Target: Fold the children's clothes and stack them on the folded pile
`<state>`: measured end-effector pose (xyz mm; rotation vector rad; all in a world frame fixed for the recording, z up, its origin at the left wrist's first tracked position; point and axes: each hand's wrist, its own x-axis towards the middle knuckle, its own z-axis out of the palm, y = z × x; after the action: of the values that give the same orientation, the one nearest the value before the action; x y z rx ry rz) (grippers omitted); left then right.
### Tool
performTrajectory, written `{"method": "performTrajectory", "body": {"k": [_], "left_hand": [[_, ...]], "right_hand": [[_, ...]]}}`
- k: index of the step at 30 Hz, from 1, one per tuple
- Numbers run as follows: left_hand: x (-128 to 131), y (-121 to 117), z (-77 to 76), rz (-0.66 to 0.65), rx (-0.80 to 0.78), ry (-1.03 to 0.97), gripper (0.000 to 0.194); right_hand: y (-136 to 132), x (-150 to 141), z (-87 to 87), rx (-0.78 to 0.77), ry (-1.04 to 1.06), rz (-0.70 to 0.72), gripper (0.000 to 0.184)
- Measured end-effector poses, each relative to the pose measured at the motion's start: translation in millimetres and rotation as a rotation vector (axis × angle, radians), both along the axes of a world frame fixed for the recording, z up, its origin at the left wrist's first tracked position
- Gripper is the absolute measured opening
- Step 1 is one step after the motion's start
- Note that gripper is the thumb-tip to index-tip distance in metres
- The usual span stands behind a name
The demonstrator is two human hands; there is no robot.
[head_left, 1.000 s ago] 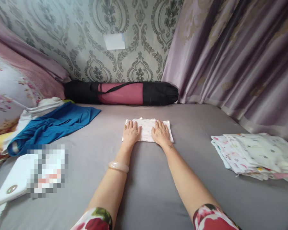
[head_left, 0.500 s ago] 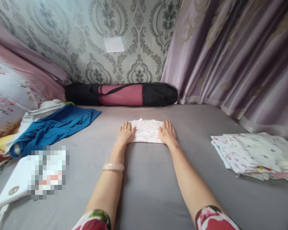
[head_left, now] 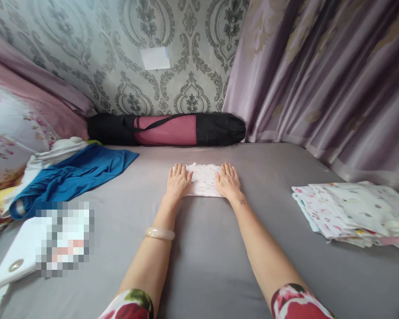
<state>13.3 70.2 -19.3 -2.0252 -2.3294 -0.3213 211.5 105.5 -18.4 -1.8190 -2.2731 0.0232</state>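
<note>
Both hands lie palm down with fingers extended and flat, gripping nothing. The left hand (head_left: 178,179) presses on the left end of a small folded cloth (head_left: 204,180), pale with a faint print, and the right hand (head_left: 228,179) on its right end; the cloth's middle shows between them. A pale bangle (head_left: 160,233) circles the left forearm, and floral sleeves (head_left: 129,305) end nearer the body. Beneath the hands spreads a grey sheet (head_left: 206,257). Well to the right of the right hand sits a stack of printed cloths (head_left: 355,212). To the left of the left hand lies a blue garment (head_left: 86,170); nearer the body on that side is a white device (head_left: 16,257) with a cable, beside something blurred into blocks, perhaps a packet (head_left: 68,239). Beyond the hands, a black and pink rolled bag (head_left: 166,130) rests along the patterned wall (head_left: 189,53).
</note>
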Motion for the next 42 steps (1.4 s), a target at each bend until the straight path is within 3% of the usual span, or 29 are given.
{"method": "performTrajectory", "body": {"k": [4, 10, 20, 26, 34, 42], "left_hand": [[0.1, 0.1, -5.8, 0.004, -0.099, -0.057, 0.063], [-1.4, 0.5, -5.4, 0.010, -0.128, -0.081, 0.065], [-2.0, 0.7, -3.4, 0.006, -0.095, -0.067, 0.060], [5.8, 1.6, 0.0, -0.002, -0.007, -0.029, 0.060], [14.2, -1.5, -6.0, -0.056, -0.055, -0.004, 0.058], [14.0, -2.7, -4.2, -0.053, -0.053, -0.001, 0.058]], "right_hand": [[-1.1, 0.3, -7.5, -0.040, -0.010, -0.004, 0.062], [-0.6, 0.8, -7.9, -0.043, -0.008, -0.007, 0.062], [1.7, 0.8, -3.8, -0.085, 0.000, -0.010, 0.062], [-1.4, -8.6, 2.7, -0.002, 0.024, 0.037, 0.060], [-7.8, -16.9, -9.4, -0.019, 0.025, 0.085, 0.058], [-7.2, -16.2, -9.0, -0.012, 0.029, 0.081, 0.057]]}}
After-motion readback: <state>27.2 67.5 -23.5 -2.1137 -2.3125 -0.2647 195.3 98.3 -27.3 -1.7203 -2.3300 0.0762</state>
